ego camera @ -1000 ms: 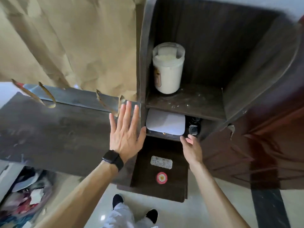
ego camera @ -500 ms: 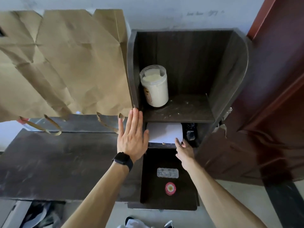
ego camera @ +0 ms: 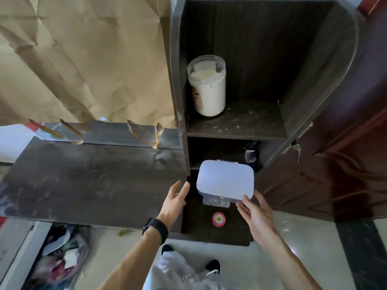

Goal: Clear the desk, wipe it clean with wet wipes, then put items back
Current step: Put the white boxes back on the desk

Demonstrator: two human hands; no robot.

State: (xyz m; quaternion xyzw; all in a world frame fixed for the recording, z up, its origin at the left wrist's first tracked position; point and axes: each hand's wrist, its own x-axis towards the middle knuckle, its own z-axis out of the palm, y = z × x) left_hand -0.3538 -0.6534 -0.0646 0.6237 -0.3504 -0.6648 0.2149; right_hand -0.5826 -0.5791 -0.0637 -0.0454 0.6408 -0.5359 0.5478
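Observation:
A white rounded box (ego camera: 225, 180) hangs in front of the lower shelf opening, held at its near right corner by my right hand (ego camera: 254, 214). My left hand (ego camera: 174, 200), with a black watch on the wrist, hovers open just left of the box at the right end of the dark desk top (ego camera: 94, 181). It does not touch the box. On the upper shelf (ego camera: 240, 124) a white lidded jar (ego camera: 207, 85) stands at the left.
Crumpled brown paper (ego camera: 83, 59) covers the wall behind the desk. A small dark item (ego camera: 250, 155) sits in the lower shelf at the right. A dark cabinet front with a round sticker (ego camera: 218, 219) is below. A red-brown door (ego camera: 345, 174) stands right. Clutter (ego camera: 60, 262) lies on the floor.
My right hand has pulled the white box out of the lower shelf toward me. My left hand has left the shelf's side panel and dropped to beside the box.

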